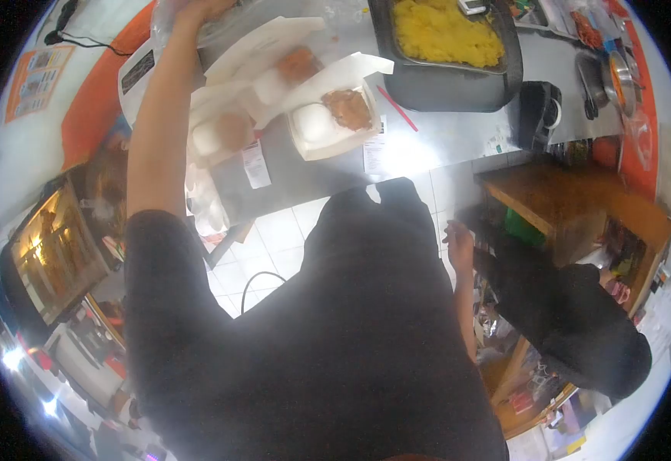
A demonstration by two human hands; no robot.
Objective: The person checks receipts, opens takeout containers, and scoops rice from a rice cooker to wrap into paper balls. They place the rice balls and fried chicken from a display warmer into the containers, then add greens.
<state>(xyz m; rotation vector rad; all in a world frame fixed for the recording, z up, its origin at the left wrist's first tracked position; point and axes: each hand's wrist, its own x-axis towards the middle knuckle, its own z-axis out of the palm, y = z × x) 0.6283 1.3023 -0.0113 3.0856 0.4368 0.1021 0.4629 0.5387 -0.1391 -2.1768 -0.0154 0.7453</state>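
Note:
My left hand (211,9) reaches to the top edge of the view, beside a clear plastic bag (168,19); its fingers are mostly hidden. My right hand (458,237) hangs low beside my body, its fingers loosely apart and holding nothing. On the metal counter (297,184) stand several open white boxes. The nearest box (334,149) holds white rice (314,123) and a brown food portion (348,110). Another portion (297,65) lies in the box behind. Printed slips (256,165) stick out by the boxes.
A black tray of yellow food (447,34) stands at the back, with a red straw-like strip (397,107) beside it. A black device (536,115) is farther right. Another person in black (573,323) is near a wooden shelf (550,196). A screen (55,250) stands left.

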